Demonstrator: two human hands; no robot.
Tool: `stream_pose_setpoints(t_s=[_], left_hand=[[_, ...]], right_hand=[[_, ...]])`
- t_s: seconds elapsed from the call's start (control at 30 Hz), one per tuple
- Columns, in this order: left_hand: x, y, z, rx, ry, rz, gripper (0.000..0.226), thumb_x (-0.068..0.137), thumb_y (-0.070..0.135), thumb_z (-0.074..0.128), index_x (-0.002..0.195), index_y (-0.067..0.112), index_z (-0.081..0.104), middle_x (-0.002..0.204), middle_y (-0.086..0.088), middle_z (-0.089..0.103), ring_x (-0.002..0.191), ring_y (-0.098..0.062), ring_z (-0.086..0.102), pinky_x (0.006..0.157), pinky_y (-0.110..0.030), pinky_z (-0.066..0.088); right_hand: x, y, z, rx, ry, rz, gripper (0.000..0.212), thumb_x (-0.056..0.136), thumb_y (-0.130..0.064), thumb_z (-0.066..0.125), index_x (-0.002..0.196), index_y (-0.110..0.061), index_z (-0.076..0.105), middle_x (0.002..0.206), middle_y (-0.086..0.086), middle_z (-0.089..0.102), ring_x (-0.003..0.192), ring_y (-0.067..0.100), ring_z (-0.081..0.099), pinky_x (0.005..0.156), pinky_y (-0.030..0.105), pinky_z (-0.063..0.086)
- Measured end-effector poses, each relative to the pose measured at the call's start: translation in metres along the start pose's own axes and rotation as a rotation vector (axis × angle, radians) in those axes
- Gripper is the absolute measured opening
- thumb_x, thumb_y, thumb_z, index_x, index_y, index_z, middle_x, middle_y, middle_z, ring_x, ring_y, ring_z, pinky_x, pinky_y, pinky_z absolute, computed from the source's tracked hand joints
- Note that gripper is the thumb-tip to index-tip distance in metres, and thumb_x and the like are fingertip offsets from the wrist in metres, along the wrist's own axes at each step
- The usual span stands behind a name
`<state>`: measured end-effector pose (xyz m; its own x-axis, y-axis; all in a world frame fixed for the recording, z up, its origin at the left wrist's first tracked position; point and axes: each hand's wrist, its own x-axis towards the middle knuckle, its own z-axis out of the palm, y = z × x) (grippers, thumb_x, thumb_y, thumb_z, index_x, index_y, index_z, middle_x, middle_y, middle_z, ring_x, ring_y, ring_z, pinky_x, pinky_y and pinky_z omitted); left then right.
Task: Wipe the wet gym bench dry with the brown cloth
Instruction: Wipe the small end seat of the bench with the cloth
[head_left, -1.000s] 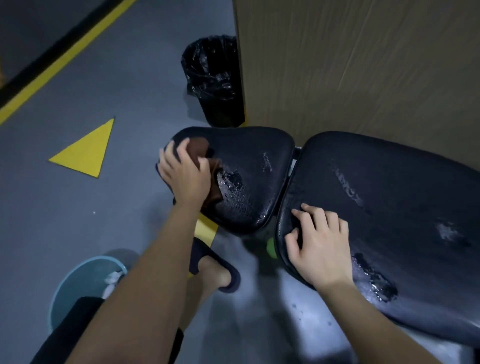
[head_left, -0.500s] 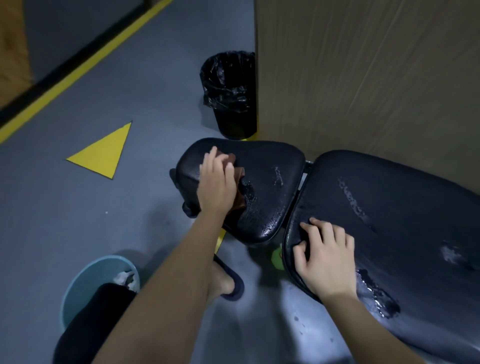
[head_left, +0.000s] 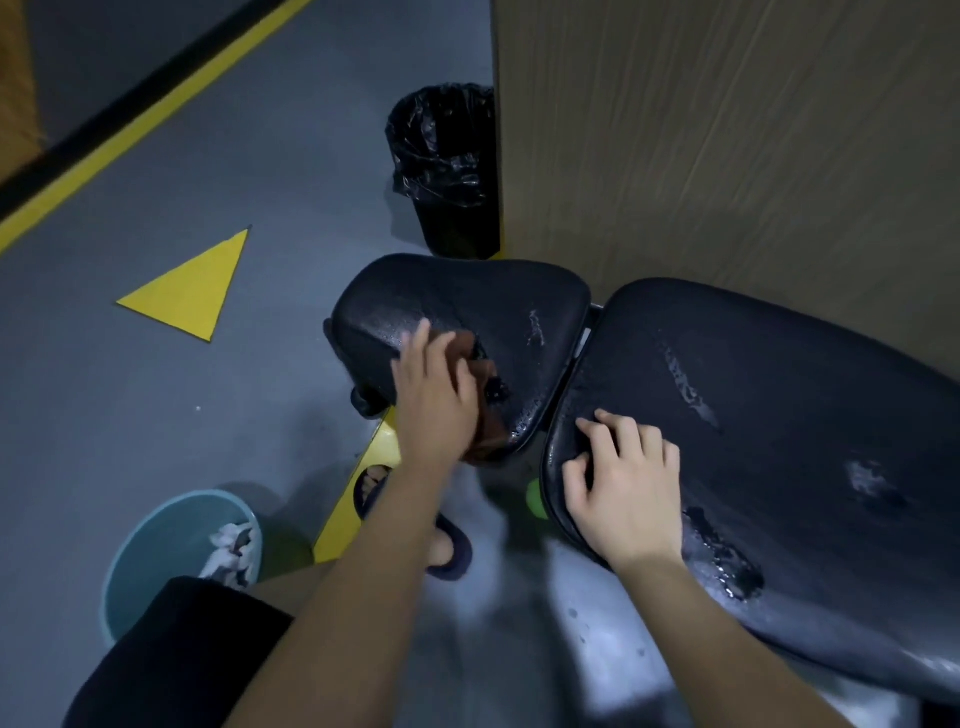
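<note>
The black gym bench has a small seat pad (head_left: 498, 306) and a long back pad (head_left: 779, 395), both with shiny wet patches and droplets. My left hand (head_left: 434, 400) presses the brown cloth (head_left: 485, 410) flat on the near part of the seat pad; most of the cloth is hidden under the hand, and its lower end hangs over the pad's front edge. My right hand (head_left: 623, 488) rests with spread fingers on the near left edge of the back pad, holding nothing. A puddle (head_left: 727, 561) lies just right of that hand.
A black-lined bin (head_left: 447, 171) stands behind the seat pad beside a wooden panel (head_left: 727, 156). A light blue bucket (head_left: 156, 551) with a white rag sits on the grey floor at lower left. My slippered foot (head_left: 447, 545) stands under the bench. Yellow floor markings lie to the left.
My left hand slid the cloth from the far left of the seat pad toward its near edge. The right hand stayed put. The view shifted slightly.
</note>
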<state>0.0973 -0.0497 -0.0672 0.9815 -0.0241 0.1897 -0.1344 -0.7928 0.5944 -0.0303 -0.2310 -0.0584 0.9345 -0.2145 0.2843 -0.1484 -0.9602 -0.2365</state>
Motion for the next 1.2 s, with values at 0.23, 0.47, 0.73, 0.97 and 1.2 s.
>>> stream_pose_setpoints(t_s=[0.23, 0.47, 0.73, 0.97, 1.2], left_hand=[[0.125, -0.024, -0.011, 0.109, -0.076, -0.018, 0.025, 0.101, 0.028, 0.045, 0.119, 0.029, 0.062, 0.164, 0.011, 0.033, 0.157, -0.011, 0.01, 0.105, -0.038, 0.039], [0.178, -0.008, 0.005, 0.119, -0.112, 0.065, 0.027, 0.092, 0.022, 0.052, 0.113, 0.021, 0.07, 0.153, 0.006, 0.052, 0.151, -0.013, 0.032, 0.112, -0.036, 0.039], [0.086, 0.017, -0.003, 0.046, -0.143, 0.152, 0.035, 0.091, 0.021, 0.054, 0.123, 0.027, 0.068, 0.153, 0.013, 0.05, 0.145, -0.01, 0.04, 0.105, -0.033, 0.044], [-0.038, 0.027, 0.0, -0.013, -0.063, 0.142, 0.036, 0.091, 0.024, 0.044, 0.122, 0.026, 0.062, 0.152, 0.012, 0.048, 0.147, -0.013, 0.037, 0.112, -0.035, 0.046], [-0.031, 0.009, -0.003, 0.084, -0.064, 0.352, 0.034, 0.089, 0.021, 0.049, 0.118, 0.02, 0.066, 0.142, 0.005, 0.058, 0.135, -0.019, 0.053, 0.1, -0.041, 0.054]], right_hand=[[0.002, 0.001, 0.004, -0.015, -0.002, -0.006, 0.041, 0.08, -0.025, 0.054, 0.116, -0.014, 0.07, 0.122, 0.008, 0.066, 0.103, 0.033, 0.053, 0.086, 0.045, 0.039], [0.005, 0.0, 0.004, 0.001, 0.003, -0.006, 0.043, 0.079, -0.028, 0.05, 0.114, -0.013, 0.07, 0.119, 0.01, 0.065, 0.104, 0.034, 0.05, 0.085, 0.046, 0.037], [0.006, 0.0, -0.002, -0.005, -0.057, 0.016, 0.041, 0.078, -0.028, 0.052, 0.113, -0.014, 0.069, 0.12, 0.009, 0.065, 0.105, 0.035, 0.053, 0.086, 0.046, 0.039], [0.002, -0.002, -0.008, 0.005, -0.106, 0.032, 0.039, 0.08, -0.027, 0.053, 0.114, -0.015, 0.069, 0.12, 0.007, 0.066, 0.103, 0.034, 0.056, 0.085, 0.047, 0.044], [0.0, -0.001, -0.005, -0.011, -0.091, 0.027, 0.038, 0.082, -0.027, 0.052, 0.114, -0.015, 0.07, 0.121, 0.006, 0.066, 0.101, 0.033, 0.056, 0.086, 0.046, 0.043]])
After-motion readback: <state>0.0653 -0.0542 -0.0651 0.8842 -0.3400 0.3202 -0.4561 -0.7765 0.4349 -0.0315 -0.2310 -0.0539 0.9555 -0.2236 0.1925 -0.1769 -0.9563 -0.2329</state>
